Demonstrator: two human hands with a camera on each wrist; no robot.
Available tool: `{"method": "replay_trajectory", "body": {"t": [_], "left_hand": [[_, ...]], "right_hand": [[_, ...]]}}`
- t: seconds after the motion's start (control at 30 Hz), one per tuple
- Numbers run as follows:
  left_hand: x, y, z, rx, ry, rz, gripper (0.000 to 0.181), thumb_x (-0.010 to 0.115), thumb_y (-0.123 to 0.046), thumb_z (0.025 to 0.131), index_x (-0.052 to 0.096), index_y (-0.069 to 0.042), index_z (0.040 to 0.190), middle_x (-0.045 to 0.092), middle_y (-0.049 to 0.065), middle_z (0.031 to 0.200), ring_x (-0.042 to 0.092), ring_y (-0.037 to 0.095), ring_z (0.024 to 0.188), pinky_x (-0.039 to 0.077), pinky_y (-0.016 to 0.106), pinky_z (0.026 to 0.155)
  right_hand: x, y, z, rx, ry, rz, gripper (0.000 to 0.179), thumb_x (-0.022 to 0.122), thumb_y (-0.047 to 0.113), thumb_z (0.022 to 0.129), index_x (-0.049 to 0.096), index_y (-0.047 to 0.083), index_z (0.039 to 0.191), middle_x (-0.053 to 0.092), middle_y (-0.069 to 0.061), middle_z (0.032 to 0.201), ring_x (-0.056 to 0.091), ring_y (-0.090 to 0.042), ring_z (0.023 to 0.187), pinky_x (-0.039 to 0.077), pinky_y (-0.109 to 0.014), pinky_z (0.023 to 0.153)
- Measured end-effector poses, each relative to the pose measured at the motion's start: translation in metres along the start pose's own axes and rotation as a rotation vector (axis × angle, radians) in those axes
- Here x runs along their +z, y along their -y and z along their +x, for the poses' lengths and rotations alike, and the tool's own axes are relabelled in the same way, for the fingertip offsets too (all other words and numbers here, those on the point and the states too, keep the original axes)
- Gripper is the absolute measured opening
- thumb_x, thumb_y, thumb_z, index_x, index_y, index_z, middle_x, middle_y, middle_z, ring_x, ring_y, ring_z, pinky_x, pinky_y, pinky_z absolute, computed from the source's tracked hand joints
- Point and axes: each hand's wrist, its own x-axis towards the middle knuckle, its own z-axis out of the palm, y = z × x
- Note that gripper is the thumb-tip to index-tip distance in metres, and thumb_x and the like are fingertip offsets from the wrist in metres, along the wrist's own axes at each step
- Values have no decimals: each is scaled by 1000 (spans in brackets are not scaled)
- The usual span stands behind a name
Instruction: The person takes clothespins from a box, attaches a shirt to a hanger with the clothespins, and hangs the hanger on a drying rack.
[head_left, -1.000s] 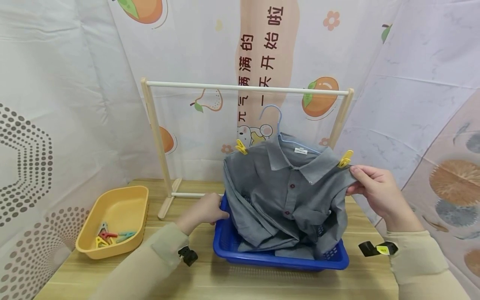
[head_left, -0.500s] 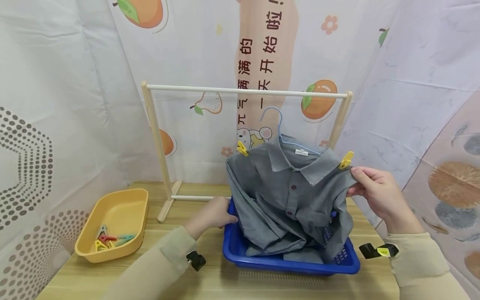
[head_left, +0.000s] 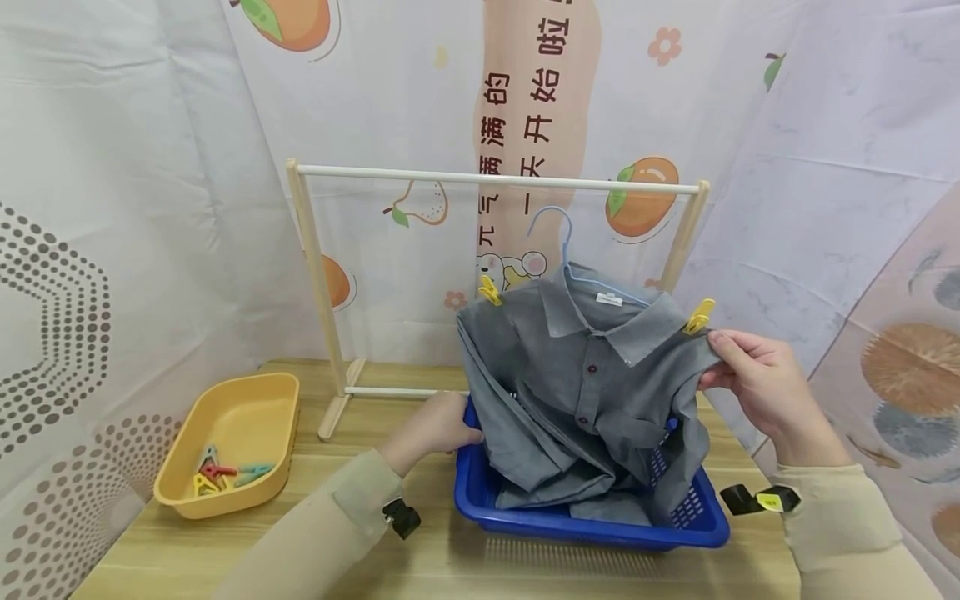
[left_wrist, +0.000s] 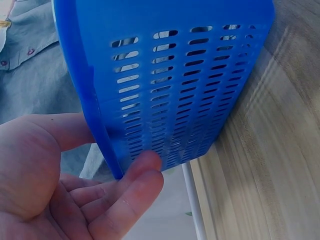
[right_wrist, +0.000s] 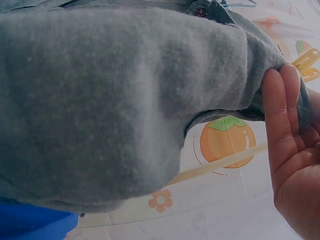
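Note:
A grey button-up shirt (head_left: 555, 392) on a light blue hanger (head_left: 567, 237) stands partly inside a blue basket (head_left: 592, 533). Yellow clothespins clip its shoulders, one on the left (head_left: 490, 291) and one on the right (head_left: 699, 317). With the thumb inside and fingers outside, my left hand (head_left: 431, 429) grips the basket's left rim; the left wrist view shows the perforated wall (left_wrist: 170, 95) between them. My right hand (head_left: 768, 387) pinches the shirt at its right shoulder, just below the clothespin. The shirt's lower part lies bunched in the basket.
Behind the basket stands a wooden rack with a white top bar (head_left: 495, 177). A yellow tray (head_left: 281, 450) at the left holds several coloured clothespins (head_left: 217, 475). Printed curtains (head_left: 390, 100) enclose the wooden table (head_left: 420, 567).
Over the last second the basket has slid to the right with my left hand on its rim. My right hand keeps its pinch on the shirt and has shifted slightly right.

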Motion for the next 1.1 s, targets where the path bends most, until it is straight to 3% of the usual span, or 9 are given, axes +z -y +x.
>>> {"method": "replay_trajectory", "body": {"t": [0.3,0.5,0.67,0.8,0.9,0.97,1.1], "left_hand": [[-1,-1,0,-3,-2,6,28,81,-21,83,60,-9,71,54,-4,45,55,10,36,48,29,42],[-4,-3,-2,-9,35,8,27,80,-22,86,60,-9,74,57,-1,51,56,12,39,48,29,42],[-9,-5,-3,-7,61,11,28,78,-25,89,59,-10,75,55,-3,50,55,11,40,46,27,42],[-17,-7,-4,-20,45,32,32,77,-30,90,61,-7,75,52,-4,51,52,10,41,41,26,41],[-26,-9,-3,-32,29,60,37,76,-33,91,69,3,92,59,2,62,54,14,47,45,30,47],[-33,-11,-1,-33,18,89,49,75,-36,92,68,9,110,67,11,79,59,17,57,51,35,56],[-47,-13,2,-18,-12,99,58,76,-35,91,63,8,128,72,14,96,67,17,70,56,38,67]], "right_hand": [[-2,1,-1,-4,-26,14,27,50,-1,105,77,1,107,75,-9,85,72,-17,63,60,-29,64],[-3,2,-3,-15,-40,31,27,50,-2,105,78,2,106,75,-8,86,72,-16,63,60,-29,63],[-5,4,-3,-16,-52,28,25,52,-1,105,77,1,106,75,-8,86,72,-16,63,60,-29,62],[-5,4,-3,-15,-51,32,26,52,-2,105,77,1,105,75,-9,86,72,-16,63,60,-29,62],[-5,5,-3,-17,-47,38,26,51,-2,105,77,1,105,75,-9,84,72,-17,63,60,-29,62],[-5,6,-3,-19,-46,35,26,51,-2,105,77,1,106,75,-10,83,72,-17,63,60,-29,63],[-6,7,-3,-20,-40,35,27,51,-2,105,77,1,106,75,-10,82,72,-17,63,60,-29,63]]}}
